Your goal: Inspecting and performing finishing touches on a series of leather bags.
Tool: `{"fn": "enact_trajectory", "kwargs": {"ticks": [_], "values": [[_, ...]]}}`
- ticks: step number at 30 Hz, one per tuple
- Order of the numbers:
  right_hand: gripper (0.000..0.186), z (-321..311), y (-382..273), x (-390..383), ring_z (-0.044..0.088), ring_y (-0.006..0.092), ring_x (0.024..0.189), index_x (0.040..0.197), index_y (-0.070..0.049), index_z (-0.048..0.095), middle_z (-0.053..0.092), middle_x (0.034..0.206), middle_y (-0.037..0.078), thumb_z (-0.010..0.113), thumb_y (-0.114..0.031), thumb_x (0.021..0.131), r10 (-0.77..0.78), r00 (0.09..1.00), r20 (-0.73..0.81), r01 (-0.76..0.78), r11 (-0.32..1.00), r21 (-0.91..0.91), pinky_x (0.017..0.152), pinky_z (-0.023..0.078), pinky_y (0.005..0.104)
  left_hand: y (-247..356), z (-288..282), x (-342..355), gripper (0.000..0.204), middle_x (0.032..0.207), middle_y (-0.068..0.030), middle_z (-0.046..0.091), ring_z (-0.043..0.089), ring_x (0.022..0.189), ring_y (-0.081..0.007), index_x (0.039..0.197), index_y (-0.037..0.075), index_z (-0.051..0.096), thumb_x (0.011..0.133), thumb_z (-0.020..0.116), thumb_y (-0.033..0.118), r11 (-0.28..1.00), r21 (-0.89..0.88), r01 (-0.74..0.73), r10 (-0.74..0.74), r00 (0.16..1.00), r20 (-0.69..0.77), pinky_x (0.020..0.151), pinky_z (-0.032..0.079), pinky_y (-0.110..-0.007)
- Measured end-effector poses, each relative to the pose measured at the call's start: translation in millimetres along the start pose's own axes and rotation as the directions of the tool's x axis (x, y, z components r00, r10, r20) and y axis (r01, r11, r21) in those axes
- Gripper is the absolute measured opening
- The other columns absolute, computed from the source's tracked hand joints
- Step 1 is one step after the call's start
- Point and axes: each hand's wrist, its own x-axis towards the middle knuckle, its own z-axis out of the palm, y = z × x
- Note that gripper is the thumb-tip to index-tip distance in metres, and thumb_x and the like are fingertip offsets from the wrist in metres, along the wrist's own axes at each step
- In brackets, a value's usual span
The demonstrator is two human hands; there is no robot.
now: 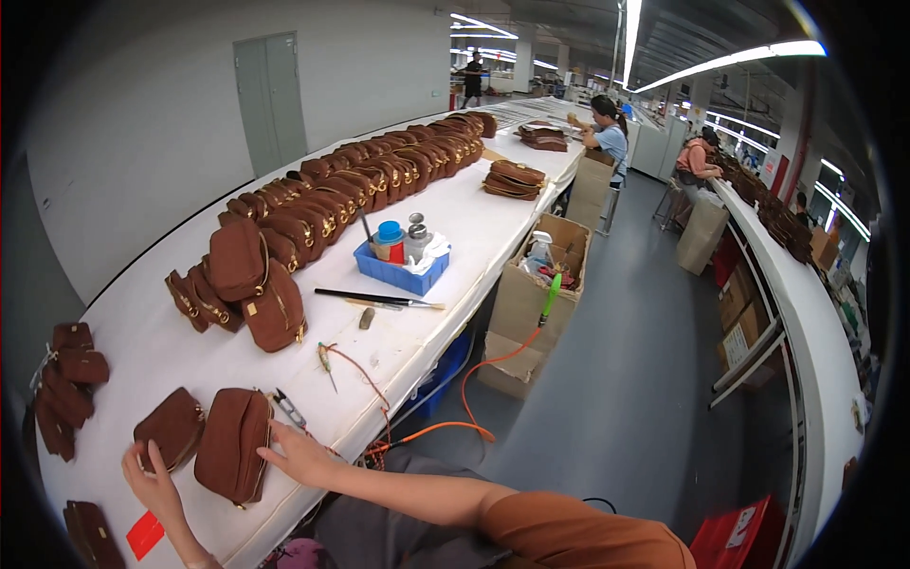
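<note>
Two brown zippered pouches lie side by side at the near end of the white table. My left hand (154,482) is at the lower left edge of the left pouch (171,429), fingers spread and touching it. Against the right side of the larger right pouch (230,446) rests my right hand (300,455), open, with thumb and fingers apart. Just beyond that hand lies a small cutter-like tool (289,409). A thin pointed tool with a green handle (327,366) lies farther up, by an orange cord.
Rows of brown pouches (355,180) fill the table's far left. A blue tray (403,270) holds jars and a cloth; brushes (374,299) lie before it. Beside the table stands a cardboard box (531,308) with an orange hose (466,389). Several people work farther off.
</note>
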Motion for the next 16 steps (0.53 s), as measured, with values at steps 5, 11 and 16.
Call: {"fn": "enact_trajectory", "kwargs": {"ticks": [5,11,16], "values": [[0.062,3,-14,-6,0.055,0.0406,0.112,0.133,0.008,0.040,0.055,0.123,0.027,0.057,-0.036,0.092,-0.073,0.997,-0.006,0.074,0.997,0.033,0.095,0.044,0.0452,-113,57,12,0.071,0.145,-0.0240,0.038,0.037,0.134,-0.0359,0.141,-0.004,0.037,0.086,0.069,0.027,0.996,-0.012,0.088,-0.071,0.871,0.486,0.112,0.028,-0.040],[0.065,-12,1,-1,0.054,0.0436,0.111,0.132,0.009,0.041,0.054,0.120,0.032,0.059,-0.038,0.091,-0.080,0.993,-0.085,0.084,0.995,0.046,0.095,0.044,0.0459,-30,83,-40,0.074,0.148,-0.0184,0.037,0.029,0.138,-0.0369,0.143,0.005,0.038,0.075,0.068,0.004,0.983,0.119,-0.137,0.067,0.885,0.461,0.115,0.024,-0.043],[0.078,-5,-10,3,0.049,0.0463,0.118,0.140,0.008,0.032,0.045,0.132,0.033,0.058,-0.047,0.090,0.081,0.995,-0.065,-0.074,0.992,0.100,0.103,0.038,0.0464,-7,73,-59,0.075,0.144,-0.0201,0.042,0.037,0.133,-0.0383,0.142,0.005,0.041,0.072,0.068,0.000,0.988,0.082,-0.127,0.076,0.887,0.455,0.114,0.028,-0.040]]}}
